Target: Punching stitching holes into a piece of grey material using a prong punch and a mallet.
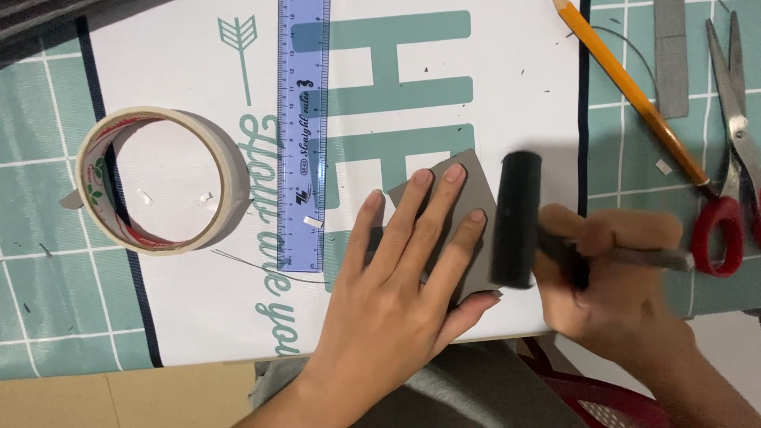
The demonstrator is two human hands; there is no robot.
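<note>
My left hand (pixel 404 269) lies flat with spread fingers on a grey square of card (pixel 468 178), pinning it to the white printed sheet (pixel 515 95). My right hand (pixel 614 273) grips the handle of a black roller (pixel 515 218), which rests upright across the card's right edge, just beside my left fingertips. The right hand is blurred by motion.
A roll of cream tape (pixel 154 181) sits at the left. A blue ruler (pixel 302 135) lies along the sheet's middle. An orange pencil (pixel 634 91), red-handled scissors (pixel 725 158) and a grey strip (pixel 671 55) lie on the teal cutting mat (pixel 47 238) at the right.
</note>
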